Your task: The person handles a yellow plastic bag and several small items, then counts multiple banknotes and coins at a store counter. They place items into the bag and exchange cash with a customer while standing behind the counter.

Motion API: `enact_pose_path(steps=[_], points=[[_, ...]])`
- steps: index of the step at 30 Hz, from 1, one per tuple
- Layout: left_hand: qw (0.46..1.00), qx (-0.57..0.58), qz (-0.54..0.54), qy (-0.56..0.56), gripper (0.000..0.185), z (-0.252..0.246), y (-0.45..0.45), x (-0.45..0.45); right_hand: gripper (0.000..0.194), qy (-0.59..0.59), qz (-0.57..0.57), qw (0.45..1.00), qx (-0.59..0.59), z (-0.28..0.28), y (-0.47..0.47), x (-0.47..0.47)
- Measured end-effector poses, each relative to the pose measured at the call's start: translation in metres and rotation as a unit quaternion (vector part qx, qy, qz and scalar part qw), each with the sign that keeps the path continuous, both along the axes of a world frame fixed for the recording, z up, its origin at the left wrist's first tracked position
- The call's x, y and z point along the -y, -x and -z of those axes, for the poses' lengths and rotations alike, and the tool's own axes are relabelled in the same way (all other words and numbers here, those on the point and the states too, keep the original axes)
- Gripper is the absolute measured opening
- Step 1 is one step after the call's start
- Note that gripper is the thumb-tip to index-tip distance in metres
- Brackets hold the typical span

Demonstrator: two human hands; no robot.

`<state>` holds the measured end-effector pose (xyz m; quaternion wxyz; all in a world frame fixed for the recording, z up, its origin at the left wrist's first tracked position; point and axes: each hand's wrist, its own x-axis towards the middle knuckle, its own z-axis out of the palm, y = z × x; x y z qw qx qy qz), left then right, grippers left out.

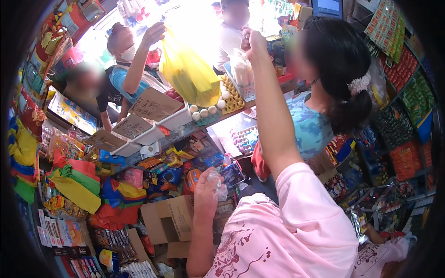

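My left hand [205,193] is raised low in front of my body, with crumpled clear plastic [219,187] held at its fingers. Stretched high over the counter, my right hand [255,43] has curled fingers, and I see nothing in it against the glare. Across the counter, a customer's hand [154,33] holds up a yellow plastic bag [191,71]; its contents are unclear. Below the bag, white eggs [212,109] stand in a teal egg tray [207,119] beside a yellow egg tray [233,97]. A white basket [246,91] holds clear plastic packs.
Handwritten cardboard signs [154,104] stand in white bins [175,118] along the counter. A person in a blue top [313,121] is close on my right. Cardboard boxes [167,219], folded coloured bags [78,180] and packaged goods crowd below. Sachets hang at right [413,90].
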<state>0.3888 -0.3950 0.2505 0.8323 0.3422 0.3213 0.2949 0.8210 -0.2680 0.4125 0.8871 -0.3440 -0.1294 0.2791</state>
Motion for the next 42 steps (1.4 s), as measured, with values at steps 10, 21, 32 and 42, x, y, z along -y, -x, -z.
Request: enact_pose_path(steps=[10, 21, 32, 42], points=[[0.997, -0.028, -0.064, 0.041, 0.029, 0.013, 0.002, -0.007, 0.012, 0.065, -0.017, 0.985, 0.156, 0.099, 0.108, 0.013], [0.976, 0.001, -0.170, 0.133, 0.035, 0.107, 0.015, -0.011, 0.038, 0.357, -0.282, 0.798, 0.395, 0.252, 0.320, 0.175], [0.978, -0.015, -0.156, 0.134, 0.031, 0.118, 0.029, -0.006, 0.020, 0.343, -0.325, 0.804, 0.362, 0.255, 0.304, 0.169], [0.972, -0.083, -0.195, 0.096, 0.045, 0.103, 0.050, -0.007, 0.017, 0.340, -0.424, 0.779, 0.313, 0.288, 0.304, 0.127]])
